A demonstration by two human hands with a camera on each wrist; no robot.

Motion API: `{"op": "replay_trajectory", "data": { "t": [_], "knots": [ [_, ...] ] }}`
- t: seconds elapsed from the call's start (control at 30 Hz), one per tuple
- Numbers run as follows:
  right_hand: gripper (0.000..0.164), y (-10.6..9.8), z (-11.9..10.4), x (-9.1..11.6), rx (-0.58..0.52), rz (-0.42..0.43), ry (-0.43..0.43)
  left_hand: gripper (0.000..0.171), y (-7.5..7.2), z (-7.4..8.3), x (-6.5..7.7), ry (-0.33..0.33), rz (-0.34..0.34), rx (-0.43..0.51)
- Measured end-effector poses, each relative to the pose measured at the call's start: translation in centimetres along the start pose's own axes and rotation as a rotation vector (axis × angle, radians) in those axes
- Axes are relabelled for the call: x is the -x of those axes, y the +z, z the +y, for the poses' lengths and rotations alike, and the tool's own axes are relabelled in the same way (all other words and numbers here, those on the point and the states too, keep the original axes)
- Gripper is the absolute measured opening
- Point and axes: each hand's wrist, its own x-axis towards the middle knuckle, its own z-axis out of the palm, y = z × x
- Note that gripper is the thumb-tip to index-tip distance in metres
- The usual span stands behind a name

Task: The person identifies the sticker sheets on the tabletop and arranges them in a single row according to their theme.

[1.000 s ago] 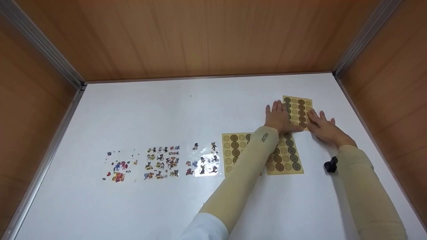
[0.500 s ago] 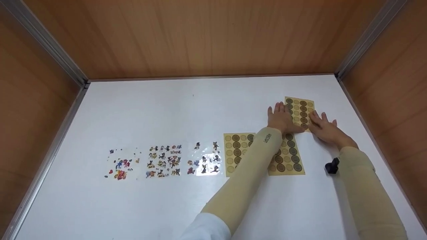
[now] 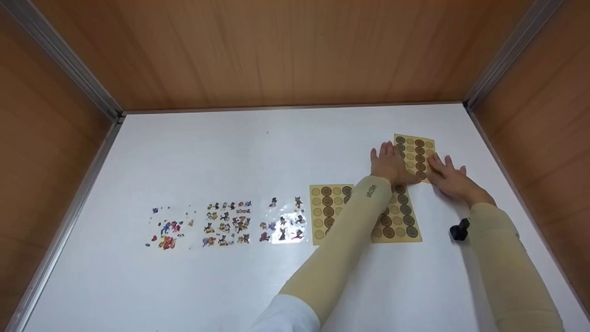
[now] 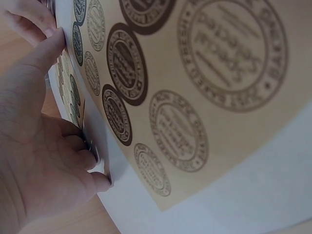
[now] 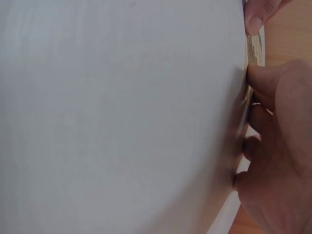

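A tan sheet of round stickers [image 3: 420, 159] lies slightly turned at the far right of the white table. My left hand [image 3: 388, 164] rests flat on its left edge, fingers pointing away and thumb reaching along the near edge. On the opposite side my right hand [image 3: 449, 179] is spread, its thumb and index finger touching the right edge. Two more sticker sheets of the same kind lie nearer me, one at left [image 3: 317, 212] and one at right [image 3: 398, 226], partly hidden under my left sleeve. In the left wrist view a sticker sheet [image 4: 161, 122] looms large beside the left hand [image 4: 44, 161].
Three clear sheets with small colourful cartoon stickers lie in a row to the left: the left one [image 3: 168, 228], the middle one [image 3: 227, 223] and the right one [image 3: 282, 221]. A small black object [image 3: 459, 230] stands by my right sleeve. Wooden panels [image 3: 295, 55] wall the table.
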Motion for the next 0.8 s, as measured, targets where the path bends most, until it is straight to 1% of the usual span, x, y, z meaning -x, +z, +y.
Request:
{"op": "replay_trajectory", "data": {
  "t": [0.3, 0.43, 0.63, 0.8],
  "knots": [
    [0.074, -0.19, -0.38, 0.01, 0.018, -0.002, -0.004, 0.110, -0.17, 0.17, -0.17, -0.026, -0.005, 0.021],
    [0.073, -0.07, -0.37, -0.01, 0.018, -0.002, -0.021, 0.110, -0.27, 0.14, -0.02, -0.032, -0.015, 0.022],
    [0.075, -0.10, -0.54, 0.08, 0.023, -0.004, -0.031, 0.107, -0.09, 0.17, -0.07, -0.025, -0.005, 0.021],
    [0.074, -0.11, -0.55, -0.02, 0.033, -0.005, -0.031, 0.108, -0.17, 0.17, -0.03, -0.024, -0.002, 0.017]
  ]
}}
